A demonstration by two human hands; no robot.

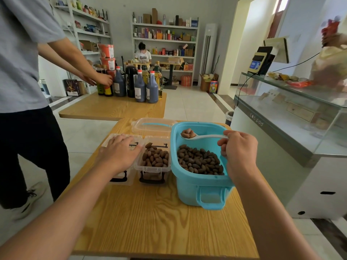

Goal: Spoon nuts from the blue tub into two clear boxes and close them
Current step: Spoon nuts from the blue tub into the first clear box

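Observation:
A blue tub point(204, 190) holding brown nuts point(200, 162) stands on the right of a wooden table point(159, 222). My right hand point(238, 147) grips the handle of a white spoon point(206, 136) held over the tub's far end, with a few nuts in its bowl. Left of the tub an uncovered clear box point(155, 160) is filled with nuts. My left hand point(120, 152) lies flat on top of a second clear box point(124, 177) beside it; its contents are hidden under the hand.
The tub's clear lid point(152, 125) lies at the table's far edge. A person in a grey shirt point(22, 62) stands at the left, reaching to bottles point(140, 85) on another table. A glass counter point(293, 117) runs along the right.

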